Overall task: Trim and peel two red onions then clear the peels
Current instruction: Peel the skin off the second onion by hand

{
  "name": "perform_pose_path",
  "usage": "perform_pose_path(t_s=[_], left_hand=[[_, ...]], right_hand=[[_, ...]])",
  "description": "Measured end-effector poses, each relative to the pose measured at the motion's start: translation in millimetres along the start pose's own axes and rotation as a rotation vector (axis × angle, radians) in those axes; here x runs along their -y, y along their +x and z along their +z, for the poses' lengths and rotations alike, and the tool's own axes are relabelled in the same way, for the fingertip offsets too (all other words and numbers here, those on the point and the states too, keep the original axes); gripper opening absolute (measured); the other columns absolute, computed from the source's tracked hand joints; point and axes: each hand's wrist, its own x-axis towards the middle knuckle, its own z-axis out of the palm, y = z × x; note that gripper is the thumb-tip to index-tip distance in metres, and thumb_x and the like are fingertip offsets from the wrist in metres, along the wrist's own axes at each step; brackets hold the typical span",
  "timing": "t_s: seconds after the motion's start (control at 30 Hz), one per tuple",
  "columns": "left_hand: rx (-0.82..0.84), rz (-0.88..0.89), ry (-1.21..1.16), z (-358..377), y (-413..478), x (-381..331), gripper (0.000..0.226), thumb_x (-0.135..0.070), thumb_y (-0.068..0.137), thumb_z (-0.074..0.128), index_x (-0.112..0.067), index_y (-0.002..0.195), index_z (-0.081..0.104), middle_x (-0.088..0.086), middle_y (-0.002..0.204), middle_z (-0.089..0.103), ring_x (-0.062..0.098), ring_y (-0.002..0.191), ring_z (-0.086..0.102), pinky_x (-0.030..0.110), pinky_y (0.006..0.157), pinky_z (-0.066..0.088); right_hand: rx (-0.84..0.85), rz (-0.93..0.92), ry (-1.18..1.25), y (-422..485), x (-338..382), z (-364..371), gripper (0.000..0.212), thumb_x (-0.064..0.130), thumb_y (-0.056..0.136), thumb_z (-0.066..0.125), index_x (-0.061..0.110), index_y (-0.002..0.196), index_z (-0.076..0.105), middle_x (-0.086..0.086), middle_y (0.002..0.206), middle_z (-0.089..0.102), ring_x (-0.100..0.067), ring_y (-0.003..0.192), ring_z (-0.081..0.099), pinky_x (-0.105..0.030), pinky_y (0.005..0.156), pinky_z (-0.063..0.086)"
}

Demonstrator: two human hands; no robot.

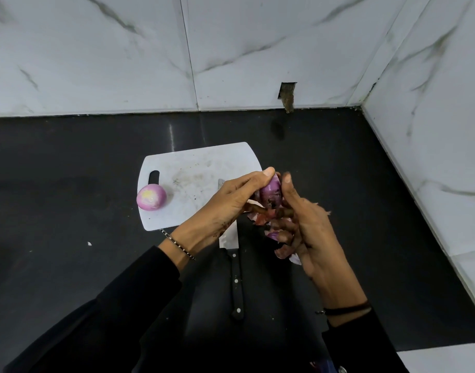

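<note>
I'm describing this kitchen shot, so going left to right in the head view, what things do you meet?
Peeled onion → cutting board → left hand → held onion → right hand.

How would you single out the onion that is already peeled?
Find the white plastic cutting board on the black counter. At its left edge, beside the handle slot, sits a round pale-pink peeled onion; unlike the purple onion held in both hands, nobody touches it.
</note>
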Motion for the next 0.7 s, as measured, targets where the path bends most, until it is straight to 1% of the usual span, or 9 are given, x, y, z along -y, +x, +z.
perform_pose_path(t_s=[0.1,0.17,0.23,0.27,0.33,0.4,0.53,0.6,0.7], left_hand=[[0.011,0.024,-0.003,-3,0,4,0.044,-0.052,0.096,0.054,-0.021,0.122,0.070,0.012,0.118,0.071,0.028,0.111,0.067,0.045,0.103,0.052],[0.017,0.035,-0.004,-6,1,7,0.039,-0.043,0.099,0.057,-0.018,0.127,0.068,0.012,0.121,0.071,0.030,0.115,0.066,0.048,0.107,0.048],[0.022,0.044,-0.005,-9,2,9,0.036,-0.033,0.100,0.058,-0.015,0.130,0.066,0.011,0.122,0.071,0.028,0.116,0.066,0.046,0.108,0.048],[0.030,0.049,-0.014,-10,2,9,0.037,-0.030,0.099,0.058,-0.013,0.131,0.064,0.010,0.124,0.070,0.027,0.117,0.066,0.045,0.108,0.048],[0.050,0.064,-0.038,-11,3,10,0.041,-0.028,0.096,0.059,-0.010,0.133,0.062,0.011,0.127,0.069,0.026,0.119,0.065,0.042,0.107,0.049],[0.069,0.080,-0.068,-12,4,11,0.047,-0.029,0.092,0.061,-0.006,0.133,0.062,0.012,0.127,0.068,0.025,0.120,0.065,0.042,0.106,0.049],[0.082,0.103,-0.116,-12,6,15,0.044,-0.028,0.093,0.063,-0.002,0.128,0.064,0.012,0.127,0.068,0.026,0.120,0.064,0.041,0.103,0.051],[0.079,0.102,-0.140,-13,8,16,0.043,-0.027,0.091,0.062,-0.002,0.126,0.065,0.014,0.125,0.068,0.027,0.117,0.065,0.039,0.101,0.052],[0.105,0.099,-0.154,-13,7,17,0.042,-0.022,0.093,0.057,0.000,0.128,0.062,0.014,0.122,0.069,0.025,0.114,0.067,0.035,0.097,0.053]], right_hand=[[0.028,0.025,0.130,0,0,1,0.060,0.060,0.071,0.069,0.006,0.097,0.071,-0.017,0.089,0.077,-0.033,0.084,0.075,-0.032,0.063,0.060],[0.050,0.028,0.193,0,-1,0,0.058,0.051,0.070,0.070,0.001,0.100,0.071,-0.020,0.091,0.077,-0.032,0.089,0.075,-0.030,0.068,0.064],[0.062,0.016,0.149,3,-2,-3,0.060,0.052,0.063,0.075,0.003,0.098,0.074,-0.020,0.093,0.076,-0.033,0.092,0.075,-0.035,0.078,0.062],[0.065,0.009,0.112,3,-2,-5,0.058,0.054,0.057,0.079,0.006,0.090,0.078,-0.019,0.093,0.077,-0.032,0.089,0.075,-0.036,0.081,0.060],[0.074,0.001,0.066,5,0,-9,0.054,0.054,0.050,0.084,0.009,0.080,0.081,-0.019,0.091,0.077,-0.027,0.080,0.073,-0.037,0.081,0.055],[0.079,0.002,0.061,7,2,-12,0.053,0.048,0.050,0.086,0.006,0.083,0.081,-0.021,0.090,0.076,-0.023,0.073,0.072,-0.036,0.077,0.054],[0.128,-0.038,0.074,5,7,-17,0.032,0.027,0.064,0.080,0.005,0.087,0.080,-0.018,0.088,0.077,-0.017,0.065,0.074,-0.026,0.062,0.062],[0.154,-0.054,0.022,3,8,-19,0.024,0.028,0.064,0.081,0.011,0.080,0.082,-0.016,0.088,0.077,-0.021,0.072,0.074,-0.035,0.066,0.060],[0.157,-0.056,-0.019,3,8,-21,0.028,0.032,0.058,0.083,0.014,0.078,0.082,-0.016,0.090,0.077,-0.026,0.078,0.075,-0.047,0.084,0.052]])
